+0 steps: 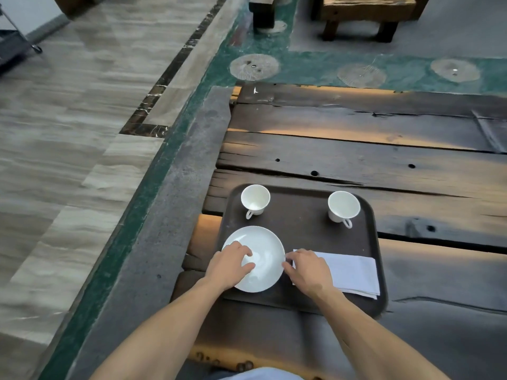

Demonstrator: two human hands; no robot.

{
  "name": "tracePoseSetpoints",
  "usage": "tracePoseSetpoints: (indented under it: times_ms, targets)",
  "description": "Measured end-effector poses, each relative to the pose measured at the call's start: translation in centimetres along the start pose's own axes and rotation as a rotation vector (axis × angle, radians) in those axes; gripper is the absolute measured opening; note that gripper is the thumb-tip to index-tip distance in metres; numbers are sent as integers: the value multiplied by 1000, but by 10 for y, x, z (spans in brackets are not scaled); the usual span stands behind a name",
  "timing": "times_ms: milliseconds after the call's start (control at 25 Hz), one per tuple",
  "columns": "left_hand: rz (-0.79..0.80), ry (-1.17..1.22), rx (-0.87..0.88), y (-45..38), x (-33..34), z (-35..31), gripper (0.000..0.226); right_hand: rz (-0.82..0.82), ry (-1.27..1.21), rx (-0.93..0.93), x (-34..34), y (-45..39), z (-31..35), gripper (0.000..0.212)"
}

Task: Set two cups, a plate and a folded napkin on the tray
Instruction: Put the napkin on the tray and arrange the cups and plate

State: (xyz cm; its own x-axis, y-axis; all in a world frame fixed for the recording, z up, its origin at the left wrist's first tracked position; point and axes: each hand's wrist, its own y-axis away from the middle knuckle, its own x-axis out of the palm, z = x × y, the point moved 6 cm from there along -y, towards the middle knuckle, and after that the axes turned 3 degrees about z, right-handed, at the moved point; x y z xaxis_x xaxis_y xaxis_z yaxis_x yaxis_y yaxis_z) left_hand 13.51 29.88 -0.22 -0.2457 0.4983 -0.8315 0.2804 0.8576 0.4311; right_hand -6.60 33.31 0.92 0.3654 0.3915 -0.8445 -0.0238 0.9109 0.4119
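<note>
A dark brown tray (299, 223) lies on the wooden table. Two white cups stand on its far side, one at the left (255, 200) and one at the right (343, 207), both upright with handles toward me. A white plate (264, 248) rests on the tray's near left. My left hand (230, 263) lies on the plate's left part, fingers spread over it. My right hand (308, 270) touches the plate's right rim with its fingertips. A folded white napkin (354, 272) lies on the tray's near right, partly under my right hand.
The table (356, 149) is made of dark rough planks with gaps and holes. A grey stone border (175, 215) runs along its left edge, with a tiled floor beyond. Wooden stools (362, 15) stand at the back.
</note>
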Motion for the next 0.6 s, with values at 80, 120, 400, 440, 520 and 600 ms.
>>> tracePoseSetpoints:
  times_ms: [80, 120, 400, 440, 520, 600]
  targets:
    - [-1, -5, 27, -6, -7, 13, 34, 3, -4, 9, 4, -8, 15, 36]
    - [-4, -7, 37, -10, -12, 18, 35, 3, 1, 13, 5, -12, 21, 38]
    - [0, -28, 91, -39, -34, 39, 36, -15, 41, 51, 0, -35, 42, 39]
    - [1, -25, 98, -44, -37, 40, 36, -22, 41, 55, -2, -39, 42, 39]
    - [1, -18, 114, -55, -44, 40, 35, -36, 44, 66, -7, -49, 40, 39]
    - [-14, 8, 110, -66, -52, 44, 34, -42, 43, 67, -13, -62, 39, 39]
